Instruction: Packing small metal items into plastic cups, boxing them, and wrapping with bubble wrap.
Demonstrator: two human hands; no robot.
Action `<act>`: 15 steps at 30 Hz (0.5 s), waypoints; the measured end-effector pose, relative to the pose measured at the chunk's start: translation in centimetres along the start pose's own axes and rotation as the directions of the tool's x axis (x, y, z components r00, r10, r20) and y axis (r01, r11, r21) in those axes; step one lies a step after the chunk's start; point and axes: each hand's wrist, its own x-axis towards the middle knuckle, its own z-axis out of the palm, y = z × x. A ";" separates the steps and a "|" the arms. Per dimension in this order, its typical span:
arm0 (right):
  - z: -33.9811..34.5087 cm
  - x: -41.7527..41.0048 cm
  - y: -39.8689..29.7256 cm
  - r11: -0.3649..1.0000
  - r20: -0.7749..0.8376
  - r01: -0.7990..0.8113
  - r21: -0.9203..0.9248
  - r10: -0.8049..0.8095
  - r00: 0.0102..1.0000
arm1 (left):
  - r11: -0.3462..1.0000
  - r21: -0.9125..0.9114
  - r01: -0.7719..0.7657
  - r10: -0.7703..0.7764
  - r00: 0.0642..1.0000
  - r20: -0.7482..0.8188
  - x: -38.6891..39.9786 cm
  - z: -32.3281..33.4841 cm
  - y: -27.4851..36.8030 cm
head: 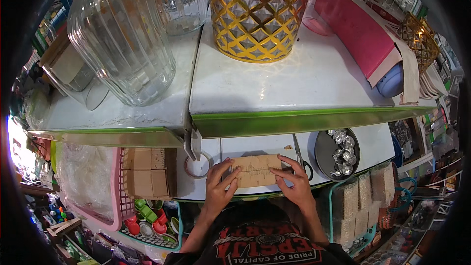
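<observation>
Between my two hands is a small brown cardboard piece (256,178), perhaps a flat box, with a seam across its middle. My left hand (220,182) grips its left end, fingertips on the face and upper corner. At the opposite end, my right hand (295,180) holds it with fingers on the top corner and the seam. Scissors (302,160) lie on the white lower shelf (239,145), just beyond my right hand. A roll of tape (198,165) rests flat to the left of my left hand. The underside of the cardboard is hidden.
A green-edged upper shelf (312,121) overhangs the work, carrying a ribbed glass jar (121,44) and a gold-patterned container (255,18). Right, a dark round pan (323,154) holds fluted metal moulds. Cardboard boxes (147,173) and a pink basket (117,191) stand left; a teal basket (331,209) holds bubble-wrapped packages.
</observation>
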 end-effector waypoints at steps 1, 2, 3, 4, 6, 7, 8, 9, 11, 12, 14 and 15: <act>0.1 0.0 0.1 0.998 0.022 0.036 -0.047 -0.035 0.999 | 1.000 0.002 0.002 -0.002 1.000 -0.002 0.1 0.0 0.1; 0.1 0.0 -0.2 0.998 0.025 0.039 -0.044 -0.038 0.999 | 1.000 -0.001 0.009 -0.009 1.000 0.011 0.2 -0.1 0.3; 0.1 0.1 -1.0 1.000 0.021 0.002 -0.023 -0.001 1.000 | 1.000 -0.002 0.017 -0.017 1.000 0.022 0.2 -0.2 0.4; 0.2 0.2 -1.5 0.999 0.018 -0.034 -0.001 0.034 0.999 | 1.000 0.003 0.020 -0.020 1.000 0.018 0.1 -0.2 0.2; 1.1 0.0 -0.8 0.999 0.024 -0.017 -0.032 0.018 1.000 | 0.996 -0.091 0.023 -0.022 1.000 0.005 -0.4 -0.3 -0.3; 1.4 0.0 -0.4 0.998 0.022 -0.007 -0.070 0.009 1.000 | 0.996 -0.090 0.021 -0.021 1.000 0.004 -0.5 -0.5 -0.4; 1.7 0.1 -0.1 0.998 0.021 -0.006 -0.070 0.007 1.000 | 0.996 0.034 0.088 -0.088 0.996 -0.010 -0.6 -0.9 -0.5; 2.1 0.3 0.0 0.998 -0.003 0.031 -0.055 -0.032 0.999 | 0.974 0.159 0.158 -0.155 0.987 -0.033 -0.8 -1.3 -0.7; 2.3 0.5 0.3 0.997 -0.027 0.071 -0.039 -0.072 0.997 | 0.947 0.257 0.191 -0.171 0.980 -0.099 -1.1 -1.8 -1.5; 2.3 0.7 0.3 0.994 -0.026 0.097 -0.052 -0.098 0.995 | 0.901 0.373 0.221 -0.197 0.975 -0.101 -1.2 -2.2 -1.7; 2.1 1.1 0.5 0.990 -0.024 0.124 -0.064 -0.125 0.992 | 0.816 0.526 0.240 -0.208 0.971 -0.120 -1.4 -2.6 -2.1; 2.0 1.2 0.6 0.992 -0.014 0.110 -0.068 -0.111 0.994 | 0.814 0.528 0.242 -0.209 0.970 -0.122 -1.7 -2.7 -2.3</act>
